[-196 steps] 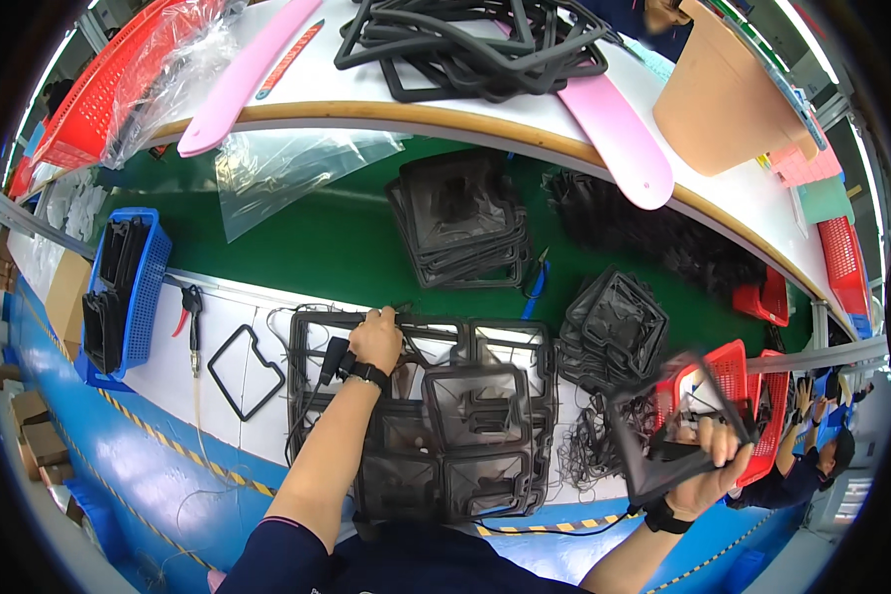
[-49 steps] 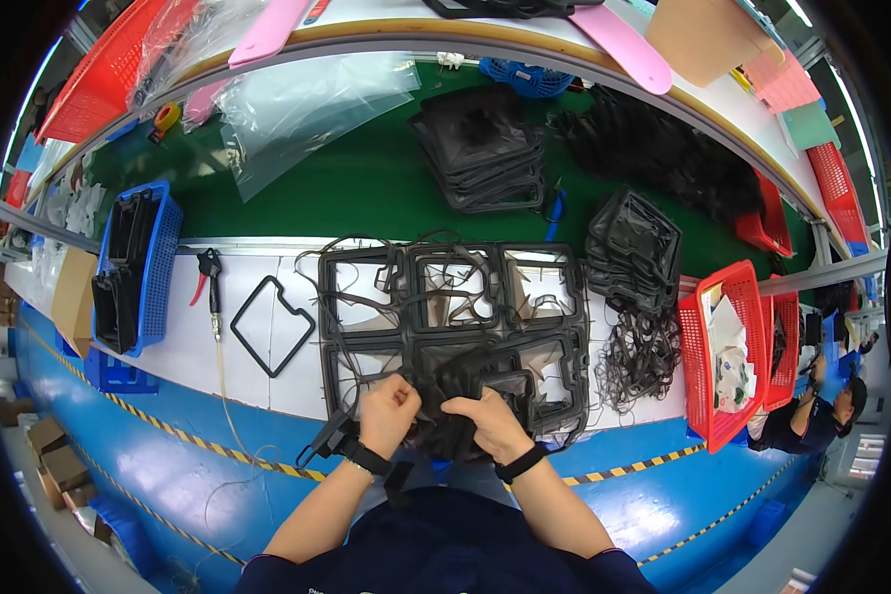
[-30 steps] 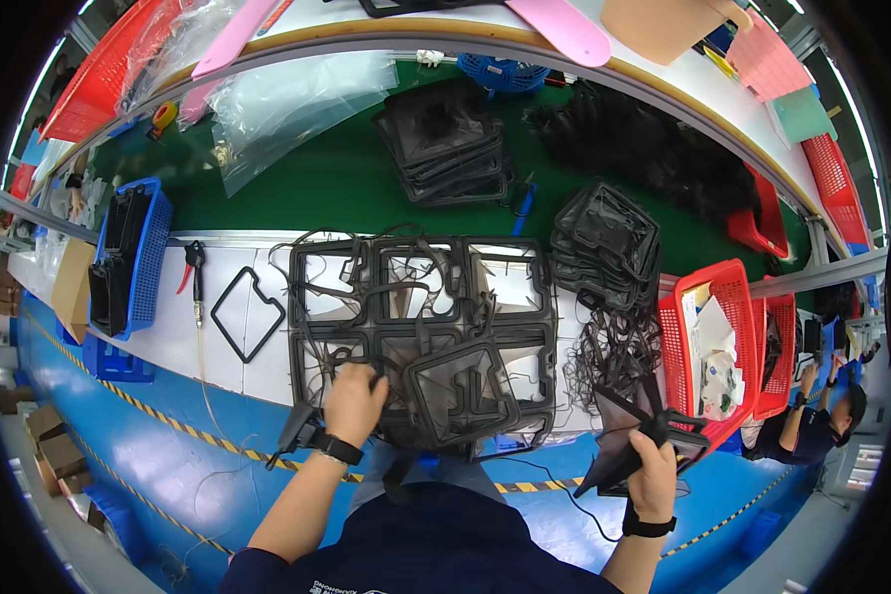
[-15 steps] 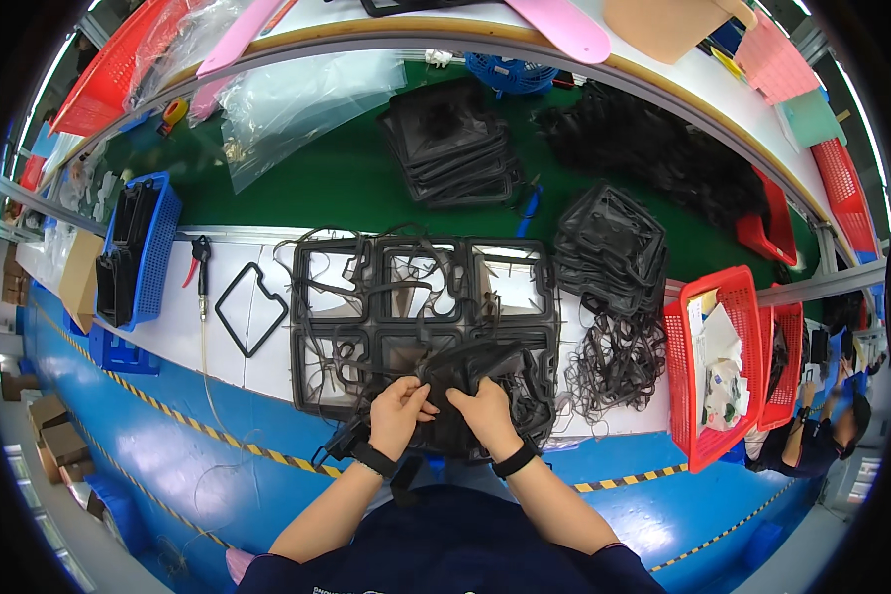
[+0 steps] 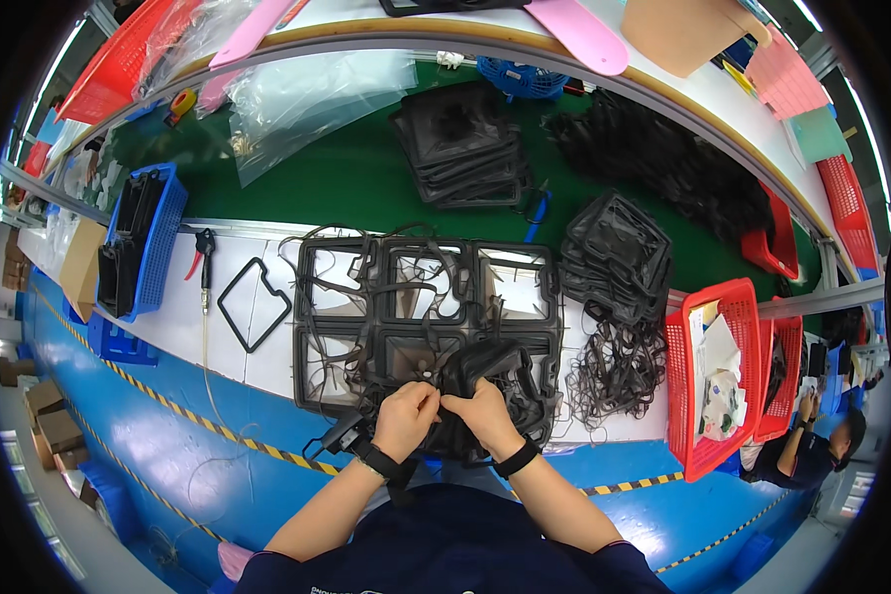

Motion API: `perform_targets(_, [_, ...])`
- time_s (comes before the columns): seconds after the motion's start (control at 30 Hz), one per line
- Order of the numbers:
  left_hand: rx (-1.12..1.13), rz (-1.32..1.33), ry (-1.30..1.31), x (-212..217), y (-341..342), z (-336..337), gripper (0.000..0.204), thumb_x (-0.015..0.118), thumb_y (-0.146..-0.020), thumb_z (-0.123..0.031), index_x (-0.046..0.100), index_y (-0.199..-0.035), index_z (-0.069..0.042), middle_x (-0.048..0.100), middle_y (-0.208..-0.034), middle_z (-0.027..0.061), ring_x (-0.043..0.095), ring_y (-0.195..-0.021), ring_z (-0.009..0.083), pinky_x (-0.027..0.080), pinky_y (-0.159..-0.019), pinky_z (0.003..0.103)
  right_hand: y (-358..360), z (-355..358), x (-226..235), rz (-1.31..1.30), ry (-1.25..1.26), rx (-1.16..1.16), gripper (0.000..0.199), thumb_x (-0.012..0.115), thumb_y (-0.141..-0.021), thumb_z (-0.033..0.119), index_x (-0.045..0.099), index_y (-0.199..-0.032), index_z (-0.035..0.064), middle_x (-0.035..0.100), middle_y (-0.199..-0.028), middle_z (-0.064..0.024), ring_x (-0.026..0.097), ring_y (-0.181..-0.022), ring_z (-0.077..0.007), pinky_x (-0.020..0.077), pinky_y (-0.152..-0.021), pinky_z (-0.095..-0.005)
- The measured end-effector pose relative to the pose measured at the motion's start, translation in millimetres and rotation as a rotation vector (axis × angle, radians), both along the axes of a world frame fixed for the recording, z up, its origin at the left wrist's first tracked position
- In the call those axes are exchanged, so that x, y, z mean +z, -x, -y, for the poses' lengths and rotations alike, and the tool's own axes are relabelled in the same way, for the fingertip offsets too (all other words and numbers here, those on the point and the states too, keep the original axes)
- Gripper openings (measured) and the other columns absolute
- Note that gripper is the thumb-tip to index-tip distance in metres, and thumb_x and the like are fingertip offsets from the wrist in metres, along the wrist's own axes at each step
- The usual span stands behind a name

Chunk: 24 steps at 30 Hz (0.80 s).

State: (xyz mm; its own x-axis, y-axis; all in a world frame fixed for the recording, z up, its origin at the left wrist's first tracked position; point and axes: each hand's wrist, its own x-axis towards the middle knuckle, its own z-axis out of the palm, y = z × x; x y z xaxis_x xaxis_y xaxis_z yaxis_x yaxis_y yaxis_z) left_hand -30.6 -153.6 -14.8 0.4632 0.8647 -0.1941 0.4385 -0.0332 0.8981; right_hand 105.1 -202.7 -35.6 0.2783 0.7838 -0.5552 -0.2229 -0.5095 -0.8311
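Observation:
My right hand [image 5: 482,420] grips the edge of a dark, flexible black rubber frame [image 5: 495,368], thumb on top. Close beside it, my left hand [image 5: 406,420] is closed in a pinch at the frame's near left edge. Whatever lies between those fingertips is too small to make out. Under both hands spreads a black moulded sheet [image 5: 379,323] with several rectangular openings, thin black strips lying loosely across it. The held frame covers the sheet's near right part. A dark object [image 5: 343,432] sticks out beside my left wrist, partly hidden.
Left on the white table lie a single black frame [image 5: 222,306] and a red-handled air gun [image 5: 203,259]. A blue basket [image 5: 159,259] stands farther left. Stacked black frames [image 5: 614,247], tangled black scraps [image 5: 619,371] and a red basket [image 5: 679,396] are at right. Another person [image 5: 812,450] works far right.
My hands have drawn closer together, the left moving slightly right. The held rubber frame has shifted right and folded into a rounder shape. The view has shifted slightly.

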Motion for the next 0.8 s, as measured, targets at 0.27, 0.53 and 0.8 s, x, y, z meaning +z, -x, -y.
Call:
perform_targets(0.27, [-0.068, 0.001, 0.027, 13.2, -5.4, -0.4, 0.009, 0.057, -0.08, -0.004, 0.057, -0.073, 0.003, 0.058, -0.066, 0.0112, 0.062, -0.052, 0.019, 0.048, -0.05, 0.028, -10.2, 4.4, 20.7, 0.231, -0.028, 0.138, 0.035, 0.067, -0.068, 0.016, 0.059, -0.094, -0.0073, 0.065, -0.087, -0.0156, 0.063, -0.08, -0.021, 0.0476, -0.072, -0.0303])
perform_targets(0.53, [0.087, 0.022, 0.257, -17.6, -2.0, -11.7, 0.01, 0.056, -0.079, -0.004, 0.056, -0.072, 0.003, 0.057, -0.058, 0.0103, 0.061, -0.048, 0.0172, 0.047, -0.046, 0.028, -76.7, 38.9, 77.3, -0.484, -0.135, -0.268, 0.041, 0.059, -0.069, -0.008, 0.055, -0.109, -0.0017, 0.063, -0.099, -0.0093, 0.062, -0.087, -0.0192, 0.0491, -0.081, -0.0314])
perform_targets(0.8, [-0.169, -0.671, -0.463, -70.0, 16.9, -29.1, 0.012, 0.056, -0.077, -0.016, 0.058, -0.082, -0.005, 0.061, -0.075, 0.0132, 0.063, -0.061, 0.0313, 0.051, -0.055, 0.041, -174.7, 163.8, 242.1, -0.285, -0.632, -0.656, 0.063, 0.052, -0.068, 0.005, 0.037, -0.129, -0.0063, 0.048, -0.127, -0.0228, 0.047, -0.117, -0.0343, 0.0341, -0.104, -0.0459])
